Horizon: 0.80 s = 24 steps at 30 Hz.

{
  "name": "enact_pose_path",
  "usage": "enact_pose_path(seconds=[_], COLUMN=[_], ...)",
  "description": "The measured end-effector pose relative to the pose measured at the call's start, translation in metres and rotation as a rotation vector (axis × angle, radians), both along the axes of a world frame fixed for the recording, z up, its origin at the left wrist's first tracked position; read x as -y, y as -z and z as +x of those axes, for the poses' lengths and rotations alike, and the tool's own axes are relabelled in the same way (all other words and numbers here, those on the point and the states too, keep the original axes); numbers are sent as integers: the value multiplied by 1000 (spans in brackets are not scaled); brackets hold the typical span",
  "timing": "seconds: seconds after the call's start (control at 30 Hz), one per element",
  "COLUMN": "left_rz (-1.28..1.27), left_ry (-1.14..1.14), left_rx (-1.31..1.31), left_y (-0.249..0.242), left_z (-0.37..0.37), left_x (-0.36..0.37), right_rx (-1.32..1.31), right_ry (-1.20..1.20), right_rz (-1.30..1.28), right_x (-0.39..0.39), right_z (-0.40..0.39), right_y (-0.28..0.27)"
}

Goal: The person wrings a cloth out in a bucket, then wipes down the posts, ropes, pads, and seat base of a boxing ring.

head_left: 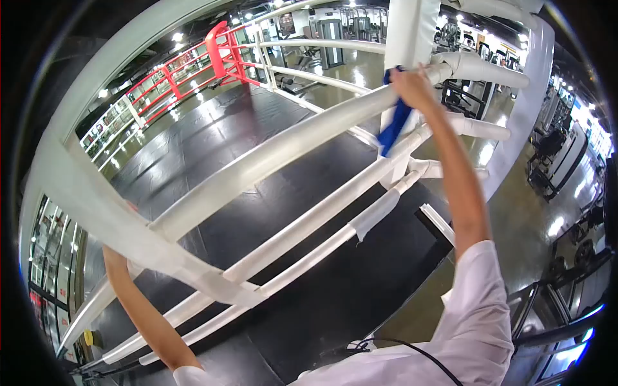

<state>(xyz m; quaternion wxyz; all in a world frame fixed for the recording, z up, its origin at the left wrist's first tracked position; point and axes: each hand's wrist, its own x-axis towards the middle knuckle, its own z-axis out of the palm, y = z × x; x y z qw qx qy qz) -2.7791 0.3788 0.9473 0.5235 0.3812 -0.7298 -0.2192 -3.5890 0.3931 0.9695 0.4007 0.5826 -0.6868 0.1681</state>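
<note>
My right hand (pixel 415 89) is closed on a blue cloth (pixel 396 122) at the top white padded ring rope (pixel 283 145), close to the white corner post (pixel 412 29). The cloth hangs down past the rope, towards the one below. On the left, my left hand (pixel 114 253) reaches behind a wide white strap (pixel 122 209) that crosses the ropes. The strap hides most of its fingers, and a bit of fingertip shows above it. Whether that hand grips the strap or a rope cannot be seen.
Lower padded ropes (pixel 328 206) run below the top one, with a loose wrapping end (pixel 376 215) on one. Beyond lies the black ring mat (pixel 212 141). A red corner pad (pixel 219 51) stands at the far corner. Gym machines (pixel 557 154) stand on the shiny floor at right.
</note>
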Motion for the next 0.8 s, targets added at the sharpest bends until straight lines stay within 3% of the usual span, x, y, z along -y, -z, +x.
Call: enact_pose_path(seconds=[0.03, 0.07, 0.2, 0.27, 0.3, 0.33, 0.43, 0.5, 0.53, 0.57, 0.6, 0.63, 0.67, 0.7, 0.73, 0.8], left_rz=[-22, -75, -19, 26, 17, 3, -38, -49, -147, -241, -41, -42, -3, 30, 48, 27], left_ry=[62, -32, -163, -27, -42, -27, 20, 22, -159, -338, -302, -308, -278, -247, -142, -222], left_rx=[130, 97, -12, -33, -40, -23, 43, 67, 134, 202, 62, 54, 26, 1, -4, -38], left_y=[-13, -14, -4, -6, -3, 0, 11, 34, 52, 66, 71, 69, 66, 61, 37, 30], left_z=[-22, -42, -43, -44, -44, -46, -42, -27, -14, -1, 9, 11, 9, 4, -16, -26], left_x=[-16, -27, -35, -32, -29, -25, -10, 5, 19, 31, 42, 45, 46, 48, 26, 16], right_rx=[19, 40, 77, 248, 560, 417, 9, -74, -161, -104, -12, 76, 96, 186, 449, 831], right_ry=[-211, -83, -107, -167, -99, -252, -199, -587, -805, -685, -675, -747, -1044, -1031, -1282, -1169], right_rz=[-84, 61, -121, -158, 66, 57, 181, 70, -17, 82, 167, 283, 97, 335, -52, -95], right_x=[10, -2, 37, 48, 43, 28, -9, -33, -40, -39, -38, -51, -48, -67, -57, -75], right_z=[-53, -65, -100, -76, -54, -18, 136, 230, 275, 322, 368, 410, 447, 486, 534, 556], right_y=[6, -8, -17, -9, -11, -2, 2, 14, 17, 23, 24, 12, 24, 8, 35, 29])
